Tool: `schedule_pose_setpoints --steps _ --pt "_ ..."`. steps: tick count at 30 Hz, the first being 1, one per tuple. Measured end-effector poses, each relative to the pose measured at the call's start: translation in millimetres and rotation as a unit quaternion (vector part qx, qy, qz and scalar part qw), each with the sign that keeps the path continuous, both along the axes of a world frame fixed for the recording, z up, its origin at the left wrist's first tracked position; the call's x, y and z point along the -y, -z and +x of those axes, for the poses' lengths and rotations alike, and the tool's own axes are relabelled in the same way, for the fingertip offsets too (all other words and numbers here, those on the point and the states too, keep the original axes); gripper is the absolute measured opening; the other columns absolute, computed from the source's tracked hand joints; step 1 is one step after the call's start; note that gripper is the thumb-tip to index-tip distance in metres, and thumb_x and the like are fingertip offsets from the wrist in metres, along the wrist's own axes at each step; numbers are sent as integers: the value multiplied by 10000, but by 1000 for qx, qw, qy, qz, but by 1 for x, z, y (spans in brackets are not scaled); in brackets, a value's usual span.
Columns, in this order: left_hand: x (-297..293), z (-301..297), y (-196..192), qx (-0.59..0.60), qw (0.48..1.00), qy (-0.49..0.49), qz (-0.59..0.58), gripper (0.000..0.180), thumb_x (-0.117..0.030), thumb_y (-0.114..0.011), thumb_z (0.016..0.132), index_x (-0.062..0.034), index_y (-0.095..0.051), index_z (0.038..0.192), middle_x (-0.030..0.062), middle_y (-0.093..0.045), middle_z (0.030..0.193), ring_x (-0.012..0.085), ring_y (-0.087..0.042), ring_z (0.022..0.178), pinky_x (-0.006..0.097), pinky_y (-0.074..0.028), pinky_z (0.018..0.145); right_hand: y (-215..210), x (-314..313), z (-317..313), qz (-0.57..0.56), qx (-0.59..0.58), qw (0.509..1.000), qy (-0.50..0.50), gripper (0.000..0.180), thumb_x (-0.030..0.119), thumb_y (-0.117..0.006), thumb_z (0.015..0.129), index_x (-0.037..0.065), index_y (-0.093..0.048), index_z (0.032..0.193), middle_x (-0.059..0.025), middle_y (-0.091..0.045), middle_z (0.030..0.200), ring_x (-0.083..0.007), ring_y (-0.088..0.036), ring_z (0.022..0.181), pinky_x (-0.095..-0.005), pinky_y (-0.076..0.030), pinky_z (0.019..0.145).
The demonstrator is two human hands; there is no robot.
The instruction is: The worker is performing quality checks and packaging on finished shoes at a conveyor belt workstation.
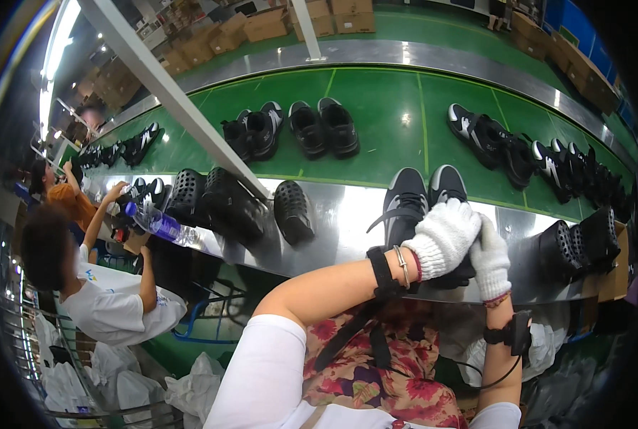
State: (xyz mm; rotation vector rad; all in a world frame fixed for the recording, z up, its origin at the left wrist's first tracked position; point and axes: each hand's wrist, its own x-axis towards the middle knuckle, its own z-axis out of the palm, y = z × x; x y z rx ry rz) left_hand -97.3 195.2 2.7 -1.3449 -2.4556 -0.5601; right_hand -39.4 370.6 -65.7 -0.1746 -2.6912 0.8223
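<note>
My left hand (444,236) and right hand (489,261), both in white gloves, close together on the heel of a black shoe (405,204) lying on the steel ledge (340,229) before the green belt (376,107). A 2nd shoe (446,186) lies just beside it. Black perforated clogs (292,211) stand to the left.

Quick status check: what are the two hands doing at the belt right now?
Left hand and right hand, both gloved, gripping a black shoe on the steel ledge. Its mate alongside. Black clogs to the left, apart.
</note>
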Motion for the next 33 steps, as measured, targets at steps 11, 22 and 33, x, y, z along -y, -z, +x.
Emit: schedule_pose_setpoints --steps 11,22,33 --pt "161 26 -23 -26 949 -133 285 470 24 -742 788 64 -618 1240 201 -675 1134 368 -674 992 419 -555 879 -135 17 16 102 45 994 -14 383 94 -638 907 12 -628 1281 -229 -700 1101 -392 -673 1043 -440 -532 912" --pt "196 49 37 204 890 -211 349 299 -23 -632 926 53 -632 1215 151 -670 1092 255 -648 963 362 -529 879 -139 -48 57 62 -164 981 80 146 76 -612 903 66 -700 1018 -180 -705 929 -369 -695 861 -408 -564 768" --pt "122 48 27 431 866 -205 148 686 -369 -704 929 77 -492 1405 233 -681 1148 324 -685 985 411 -538 896 -115 -269 138 223 109 939 238 442 36 -632 805 190 -666 1218 -180 -611 1221 -404 -615 1134 -460 -512 989"
